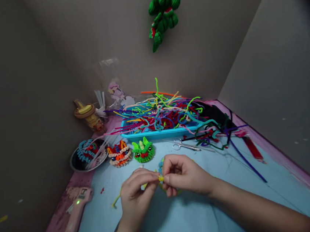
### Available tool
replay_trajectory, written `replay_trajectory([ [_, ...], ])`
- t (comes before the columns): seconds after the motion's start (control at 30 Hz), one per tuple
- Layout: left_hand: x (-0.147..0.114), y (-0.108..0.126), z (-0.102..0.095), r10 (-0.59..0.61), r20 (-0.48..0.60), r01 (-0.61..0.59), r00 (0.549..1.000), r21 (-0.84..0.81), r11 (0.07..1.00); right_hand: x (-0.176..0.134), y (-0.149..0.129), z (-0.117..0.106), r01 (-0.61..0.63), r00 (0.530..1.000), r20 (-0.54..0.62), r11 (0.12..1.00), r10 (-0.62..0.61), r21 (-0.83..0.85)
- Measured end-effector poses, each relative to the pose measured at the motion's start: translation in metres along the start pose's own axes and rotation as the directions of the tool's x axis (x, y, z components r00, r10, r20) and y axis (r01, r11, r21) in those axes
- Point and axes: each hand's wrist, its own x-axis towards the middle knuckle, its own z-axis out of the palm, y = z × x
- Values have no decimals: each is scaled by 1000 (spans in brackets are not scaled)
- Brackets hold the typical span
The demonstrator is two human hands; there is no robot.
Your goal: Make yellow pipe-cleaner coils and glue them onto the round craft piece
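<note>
My left hand (pixel 136 191) and my right hand (pixel 184 173) meet above the blue table cover, fingertips almost touching. Between them they pinch a small twisted bit of yellow pipe cleaner (pixel 161 179). A yellow strand (pixel 115 201) sticks out left of my left hand, its far end bent; whether it is the same piece I cannot tell. Partly hidden behind my right fingers is a light blue fuzzy piece (pixel 160 165). Just beyond the hands sit a green pipe-cleaner animal head (pixel 143 151) and an orange and cream one (pixel 119 154).
A blue tray (pixel 157 134) heaped with coloured pipe cleaners stands at the back, scissors (pixel 185 145) in front. To the left are a metal bowl (pixel 74 167), a pink glue gun (pixel 78 214) with a green light, and a lidded cup (pixel 90 117). Loose stems (pixel 245 158) lie right.
</note>
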Motion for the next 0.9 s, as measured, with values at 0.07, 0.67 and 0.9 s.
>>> replay_trajectory([
  [0.07, 0, 0, 0, 4, -3, -4, 1000, 4, 1000, 0, 0, 1, 8, 1000, -5, 1000, -8, -5],
  [0.67, -3, 0, 1, 7, -23, -7, 1000, 15, 1000, -4, -2, -3, 254, 966, 10, 942, -258, -217],
  [0.9, -2, 1, 1, 6, -29, -5, 1000, 28, 1000, -3, -3, -3, 264, 964, 23, 946, -265, -189],
])
